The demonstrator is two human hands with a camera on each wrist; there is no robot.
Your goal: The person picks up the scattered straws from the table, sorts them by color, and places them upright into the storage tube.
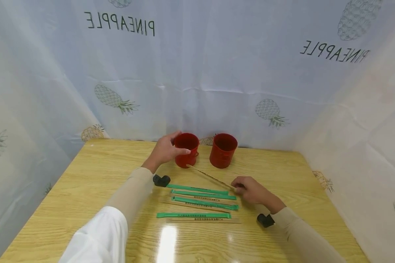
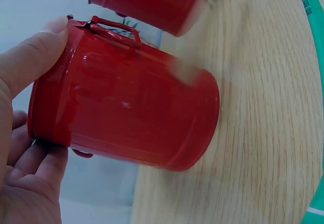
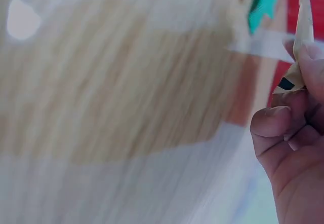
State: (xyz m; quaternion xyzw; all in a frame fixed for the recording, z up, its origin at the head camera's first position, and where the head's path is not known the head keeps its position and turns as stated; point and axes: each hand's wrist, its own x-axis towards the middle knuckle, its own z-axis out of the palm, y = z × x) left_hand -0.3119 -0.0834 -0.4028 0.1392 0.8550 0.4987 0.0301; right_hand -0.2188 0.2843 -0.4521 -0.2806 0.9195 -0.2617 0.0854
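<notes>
My left hand (image 1: pixel 164 150) holds a small red metal bucket (image 1: pixel 183 160) near its rim, thumb on the near side and fingers behind. In the left wrist view this bucket (image 2: pixel 126 102) has a folded red handle at its rim. My right hand (image 1: pixel 252 190) pinches one end of a brown paper-wrapped straw (image 1: pixel 212 177). Its far end overlaps the bottom of the held bucket in the head view. The right wrist view shows the straw (image 3: pixel 304 26) between thumb and fingers. Below lie several green wrapped straws (image 1: pixel 194 215) and brown wrapped straws (image 1: pixel 203 220), roughly parallel.
A second red bucket (image 1: pixel 221 157) stands upright to the right of the held one. The wooden table (image 1: pixel 118 157) ends at a white pineapple-print curtain (image 1: pixel 197 65) at the back and sides. Black camera mounts (image 1: pixel 161 180) sit at both wrists.
</notes>
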